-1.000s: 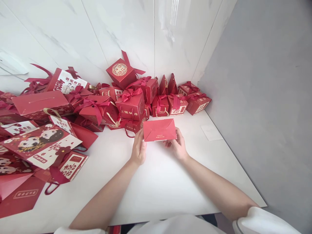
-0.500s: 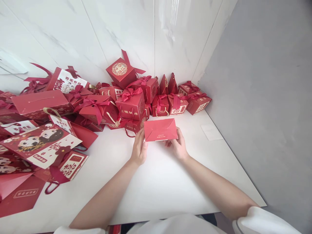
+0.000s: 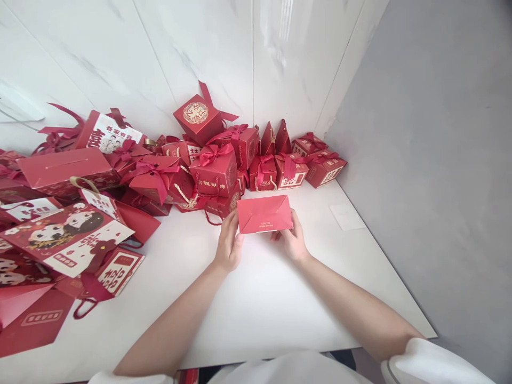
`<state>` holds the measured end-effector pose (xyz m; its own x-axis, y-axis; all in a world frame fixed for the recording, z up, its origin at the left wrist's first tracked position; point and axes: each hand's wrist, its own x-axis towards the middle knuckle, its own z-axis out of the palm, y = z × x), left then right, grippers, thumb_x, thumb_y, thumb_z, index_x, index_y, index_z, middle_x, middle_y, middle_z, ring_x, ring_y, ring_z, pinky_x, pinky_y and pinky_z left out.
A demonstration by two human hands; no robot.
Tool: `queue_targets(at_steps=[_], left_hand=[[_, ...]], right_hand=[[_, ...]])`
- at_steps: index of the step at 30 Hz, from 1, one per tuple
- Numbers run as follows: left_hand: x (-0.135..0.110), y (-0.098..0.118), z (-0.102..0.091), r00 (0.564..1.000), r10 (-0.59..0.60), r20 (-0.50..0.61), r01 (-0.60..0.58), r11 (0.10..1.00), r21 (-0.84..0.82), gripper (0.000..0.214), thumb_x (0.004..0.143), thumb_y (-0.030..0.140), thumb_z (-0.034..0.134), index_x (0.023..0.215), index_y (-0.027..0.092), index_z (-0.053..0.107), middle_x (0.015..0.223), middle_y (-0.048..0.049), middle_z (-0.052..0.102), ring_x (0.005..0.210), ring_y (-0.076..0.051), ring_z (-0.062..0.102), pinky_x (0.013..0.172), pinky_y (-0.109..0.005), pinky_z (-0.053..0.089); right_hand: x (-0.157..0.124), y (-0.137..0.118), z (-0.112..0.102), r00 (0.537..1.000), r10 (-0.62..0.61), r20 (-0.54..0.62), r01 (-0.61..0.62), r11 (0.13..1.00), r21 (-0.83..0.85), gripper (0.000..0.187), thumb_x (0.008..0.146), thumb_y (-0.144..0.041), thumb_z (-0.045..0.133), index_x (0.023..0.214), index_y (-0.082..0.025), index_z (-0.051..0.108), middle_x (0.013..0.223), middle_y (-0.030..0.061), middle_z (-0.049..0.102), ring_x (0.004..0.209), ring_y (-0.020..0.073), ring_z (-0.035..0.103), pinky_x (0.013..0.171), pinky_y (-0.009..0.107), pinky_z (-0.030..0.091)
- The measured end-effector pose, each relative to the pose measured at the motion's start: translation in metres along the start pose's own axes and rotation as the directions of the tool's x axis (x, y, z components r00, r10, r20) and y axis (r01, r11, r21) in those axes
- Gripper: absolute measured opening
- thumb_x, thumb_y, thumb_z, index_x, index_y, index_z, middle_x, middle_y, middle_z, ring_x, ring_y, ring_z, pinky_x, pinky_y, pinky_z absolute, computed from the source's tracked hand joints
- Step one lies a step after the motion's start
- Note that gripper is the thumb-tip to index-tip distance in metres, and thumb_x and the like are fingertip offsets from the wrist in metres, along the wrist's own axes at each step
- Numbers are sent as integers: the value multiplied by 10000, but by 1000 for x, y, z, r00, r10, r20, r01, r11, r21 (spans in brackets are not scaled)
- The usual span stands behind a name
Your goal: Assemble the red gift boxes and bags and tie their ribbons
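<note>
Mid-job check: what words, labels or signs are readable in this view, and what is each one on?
"囍": red, on the white panel of the small bag at the left.
Gold print on the folded box, held by the left hand and right hand: too small to read.
Round gold seal on the top box: blurred.
Characters on the cartoon box: blurred.

Red gift boxes (image 3: 215,169) heaped on white table (image 3: 256,309).
</note>
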<state>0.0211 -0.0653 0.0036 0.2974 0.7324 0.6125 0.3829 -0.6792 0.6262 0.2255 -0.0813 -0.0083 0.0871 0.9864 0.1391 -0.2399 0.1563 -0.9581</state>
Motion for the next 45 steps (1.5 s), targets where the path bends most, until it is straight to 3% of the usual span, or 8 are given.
queue_targets(at_steps=[45], left_hand=[[2,3,1,999,-40,-3,40,999,-35,508,1035,416,290,1498,238,400,1491,-147,449,1404,-302,396,1143,-499,353]], right_hand=[[1,-2,1,1000,19,6,-19,1000,-19,452,883,-509,624,1218,-267,439,675,-37,666,504,146,581,498,274,476]])
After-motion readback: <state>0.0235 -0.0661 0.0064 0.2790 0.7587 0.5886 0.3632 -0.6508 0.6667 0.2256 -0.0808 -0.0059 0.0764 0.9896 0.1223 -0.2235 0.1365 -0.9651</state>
